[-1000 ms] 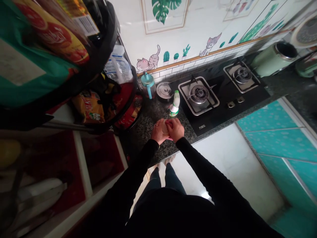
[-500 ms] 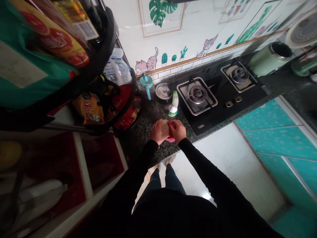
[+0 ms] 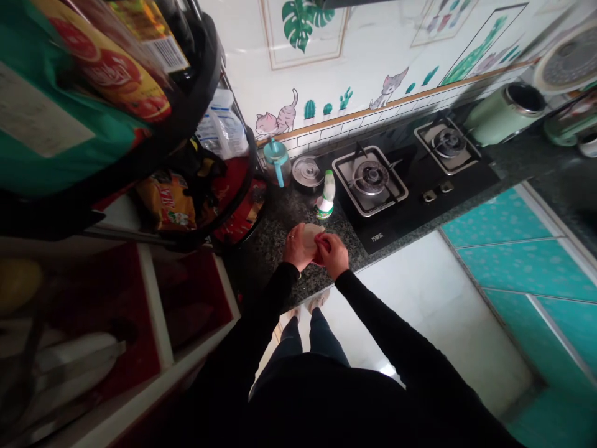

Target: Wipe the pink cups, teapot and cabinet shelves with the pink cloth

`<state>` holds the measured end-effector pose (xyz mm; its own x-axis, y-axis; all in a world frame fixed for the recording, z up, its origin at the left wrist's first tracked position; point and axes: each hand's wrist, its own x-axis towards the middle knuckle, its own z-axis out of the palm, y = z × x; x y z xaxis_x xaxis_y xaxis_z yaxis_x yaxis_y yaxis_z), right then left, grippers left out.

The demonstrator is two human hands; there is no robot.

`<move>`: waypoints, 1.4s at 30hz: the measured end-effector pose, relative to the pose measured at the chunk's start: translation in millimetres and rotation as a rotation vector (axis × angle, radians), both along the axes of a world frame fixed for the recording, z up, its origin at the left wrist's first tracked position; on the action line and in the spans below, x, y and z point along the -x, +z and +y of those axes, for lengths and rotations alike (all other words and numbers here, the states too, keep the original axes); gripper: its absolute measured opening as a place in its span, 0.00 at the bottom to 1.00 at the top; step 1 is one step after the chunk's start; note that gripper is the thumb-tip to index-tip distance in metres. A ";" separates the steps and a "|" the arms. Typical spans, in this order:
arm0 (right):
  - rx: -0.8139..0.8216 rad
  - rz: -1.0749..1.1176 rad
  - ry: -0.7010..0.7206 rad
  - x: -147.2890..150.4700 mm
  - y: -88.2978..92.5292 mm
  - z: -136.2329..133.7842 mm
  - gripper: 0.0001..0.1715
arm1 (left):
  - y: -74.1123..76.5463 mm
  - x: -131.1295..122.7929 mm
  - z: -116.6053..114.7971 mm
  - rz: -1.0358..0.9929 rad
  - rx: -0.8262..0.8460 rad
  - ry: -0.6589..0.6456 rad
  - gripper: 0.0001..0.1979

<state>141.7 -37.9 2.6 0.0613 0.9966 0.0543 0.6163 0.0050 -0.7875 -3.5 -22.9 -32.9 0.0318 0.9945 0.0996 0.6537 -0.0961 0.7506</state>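
Above the front of the dark speckled counter (image 3: 275, 218), my left hand (image 3: 296, 250) is closed on the side of a pale round object (image 3: 310, 236); whether it is a lid, a bowl or a cup I cannot tell. My right hand (image 3: 336, 255) pinches a small pink-red piece (image 3: 318, 244) against that object's right side. The piece looks soft, but its kind is unclear, and fingers cover part of it. Just beyond my hands stands a white bottle with a green cap and green base label (image 3: 327, 194).
A glass jug with a turquoise lid (image 3: 277, 165) and a lidded metal pot (image 3: 308, 173) stand against the tiled wall. To the right lie the gas hob (image 3: 396, 211) and a green appliance (image 3: 499, 115). A black rack (image 3: 209, 56) with food packets rises close on the left.
My right hand has shifted slightly, its fingers raised a little at the object's edge. More of the pale round face shows now. My left hand keeps its hold.
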 end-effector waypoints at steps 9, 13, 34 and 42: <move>0.056 -0.103 0.196 -27.8 11.5 35.1 0.09 | 3.2 -2.2 -20.3 0.029 -0.037 0.174 0.48; 0.077 -0.142 0.363 -36.0 20.6 53.6 0.09 | 5.6 15.8 2.5 0.041 -0.087 -0.120 0.56; 0.086 -0.229 0.265 5.2 28.1 6.7 0.10 | -1.0 3.0 14.3 -0.015 -0.020 -0.087 0.42; 0.077 -0.267 0.171 8.2 23.5 30.9 0.10 | 4.9 2.3 12.4 0.003 -0.014 -0.086 0.47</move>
